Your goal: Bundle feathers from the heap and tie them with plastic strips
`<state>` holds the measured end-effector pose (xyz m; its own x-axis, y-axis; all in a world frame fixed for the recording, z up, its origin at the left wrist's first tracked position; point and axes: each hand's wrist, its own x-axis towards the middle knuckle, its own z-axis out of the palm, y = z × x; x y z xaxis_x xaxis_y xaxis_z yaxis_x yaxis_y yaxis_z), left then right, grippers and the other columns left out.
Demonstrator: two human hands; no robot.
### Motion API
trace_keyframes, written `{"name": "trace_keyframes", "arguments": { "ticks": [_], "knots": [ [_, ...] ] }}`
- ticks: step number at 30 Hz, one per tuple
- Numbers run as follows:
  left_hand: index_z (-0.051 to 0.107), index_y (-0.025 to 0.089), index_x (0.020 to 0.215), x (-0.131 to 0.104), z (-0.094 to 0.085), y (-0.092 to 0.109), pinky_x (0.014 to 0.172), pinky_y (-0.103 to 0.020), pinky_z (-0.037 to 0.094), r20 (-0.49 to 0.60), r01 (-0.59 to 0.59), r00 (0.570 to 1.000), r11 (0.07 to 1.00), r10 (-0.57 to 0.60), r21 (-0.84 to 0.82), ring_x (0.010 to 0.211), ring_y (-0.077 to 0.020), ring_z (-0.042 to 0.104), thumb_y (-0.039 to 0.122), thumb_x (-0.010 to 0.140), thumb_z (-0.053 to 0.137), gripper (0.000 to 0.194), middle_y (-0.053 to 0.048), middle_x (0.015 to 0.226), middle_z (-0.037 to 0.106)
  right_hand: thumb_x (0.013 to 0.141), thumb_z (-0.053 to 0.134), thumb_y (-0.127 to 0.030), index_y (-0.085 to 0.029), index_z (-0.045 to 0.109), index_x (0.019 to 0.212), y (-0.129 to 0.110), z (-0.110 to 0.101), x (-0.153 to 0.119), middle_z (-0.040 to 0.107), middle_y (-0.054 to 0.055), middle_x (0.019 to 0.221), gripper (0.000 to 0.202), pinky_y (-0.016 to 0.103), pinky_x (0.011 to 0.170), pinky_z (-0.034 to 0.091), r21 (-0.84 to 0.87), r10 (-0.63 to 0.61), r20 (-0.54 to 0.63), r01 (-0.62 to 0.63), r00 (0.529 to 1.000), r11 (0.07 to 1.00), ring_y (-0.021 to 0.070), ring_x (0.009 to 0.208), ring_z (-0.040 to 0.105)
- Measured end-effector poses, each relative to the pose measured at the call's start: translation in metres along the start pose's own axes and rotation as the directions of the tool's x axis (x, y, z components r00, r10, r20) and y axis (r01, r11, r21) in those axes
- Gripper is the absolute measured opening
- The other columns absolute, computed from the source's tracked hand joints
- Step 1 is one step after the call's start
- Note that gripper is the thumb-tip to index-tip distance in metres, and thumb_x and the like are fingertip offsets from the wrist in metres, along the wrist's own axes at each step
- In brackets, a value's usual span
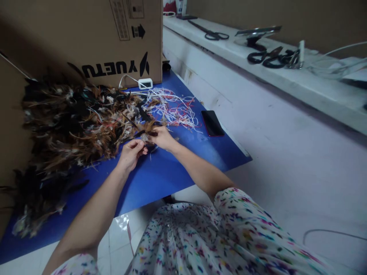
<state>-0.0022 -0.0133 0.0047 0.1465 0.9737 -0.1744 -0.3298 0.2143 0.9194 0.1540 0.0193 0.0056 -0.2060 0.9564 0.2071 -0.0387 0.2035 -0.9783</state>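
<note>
Over the blue table [166, 175], my two hands meet at a small bunch of brown feathers. My right hand [163, 137] is closed around the brown feathers [148, 126], which stick out past its fingers. Just left of it, my left hand [132, 152] pinches at the pale, fluffy base of the same bunch, thumb against fingers. What exactly lies between the left fingertips is too small to make out. A big heap of brown and black feathers [71, 130] spreads right behind and left of both hands.
A tangle of white and red strings [174, 109] lies behind my right hand. Nearby are a phone [212, 123] and a small white device [145, 83]. A cardboard box [114, 38] stands at the back. Scissors [215, 35] and other tools rest on the right ledge [286, 82]. Darker feathers [40, 198] lie front left.
</note>
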Motion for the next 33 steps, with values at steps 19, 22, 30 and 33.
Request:
{"name": "trace_keyframes", "arguments": {
  "ticks": [19, 22, 30, 33],
  "knots": [
    [0.073, 0.014, 0.065, 0.008, -0.010, 0.004, 0.051, -0.018, 0.046, -0.077, 0.005, 0.997, 0.998, 0.000, 0.060, 0.049, -0.0065, 0.054, 0.049, 0.035, 0.098, 0.052, -0.001, 0.057, 0.065, 0.092, 0.044, -0.003, -0.007, 0.060, 0.128, -0.135, -0.270, 0.030, 0.055, 0.023, 0.133, 0.039, 0.049, 0.102, 0.040, -0.758, -0.406, -0.582, -0.651, 0.705, -0.044, 0.0331, 0.126, 0.048],
    [0.073, 0.014, 0.065, 0.008, -0.011, 0.004, 0.051, -0.018, 0.046, -0.072, -0.004, 0.997, 0.997, 0.009, 0.078, 0.049, -0.0069, 0.054, 0.050, 0.037, 0.097, 0.052, -0.001, 0.057, 0.065, 0.096, 0.033, -0.002, -0.006, 0.063, 0.125, -0.140, -0.283, 0.036, 0.057, 0.023, 0.130, 0.041, 0.049, 0.101, 0.038, -0.763, -0.445, -0.534, -0.637, 0.718, -0.113, 0.0328, 0.124, 0.051],
    [0.074, 0.014, 0.066, 0.010, -0.014, 0.002, 0.052, -0.019, 0.047, -0.051, -0.008, 0.999, 0.996, 0.013, 0.084, 0.050, -0.0074, 0.055, 0.049, 0.043, 0.096, 0.047, -0.003, 0.060, 0.066, 0.101, 0.032, -0.004, -0.006, 0.069, 0.117, -0.149, -0.308, 0.046, 0.056, 0.023, 0.135, 0.041, 0.056, 0.103, 0.030, -0.639, -0.470, -0.659, -0.766, 0.587, -0.062, 0.0346, 0.130, 0.047],
    [0.075, 0.015, 0.067, 0.009, -0.013, 0.002, 0.052, -0.019, 0.046, -0.052, 0.009, 0.999, 0.997, -0.006, 0.074, 0.050, -0.0077, 0.055, 0.050, 0.041, 0.097, 0.049, -0.002, 0.056, 0.064, 0.101, 0.030, -0.003, 0.001, 0.068, 0.116, -0.153, -0.310, 0.043, 0.054, 0.027, 0.137, 0.041, 0.054, 0.103, 0.032, -0.674, -0.431, -0.643, -0.735, 0.633, -0.074, 0.0342, 0.129, 0.049]
  ]
}}
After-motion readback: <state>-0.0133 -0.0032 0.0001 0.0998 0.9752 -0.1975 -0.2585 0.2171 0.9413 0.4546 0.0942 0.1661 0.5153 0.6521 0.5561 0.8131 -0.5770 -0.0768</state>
